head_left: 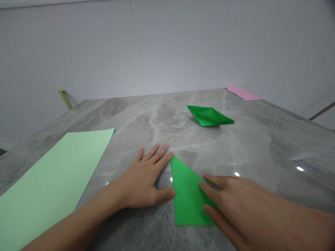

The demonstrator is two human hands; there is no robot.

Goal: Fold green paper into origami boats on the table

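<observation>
A bright green sheet of paper [187,195], folded along a slanting right edge, lies flat on the grey marbled table. My left hand [149,177] rests palm down with fingers spread; its index fingertip touches the paper's top corner and the thumb its left edge. On the paper's right side lies my right hand [227,198], its fingers stretched out and pressing along the slanted edge. That hand hides the lower right part of the paper. Farther back stands a folded green paper boat [210,116], apart from both hands.
Pale green paper [54,181] lies at the left, partly under my left forearm, with a bit of blue at its far corner. A pink paper [244,93] lies at the back right by the white wall [167,45]. A yellow-green strip [65,99] stands beyond the table's left edge.
</observation>
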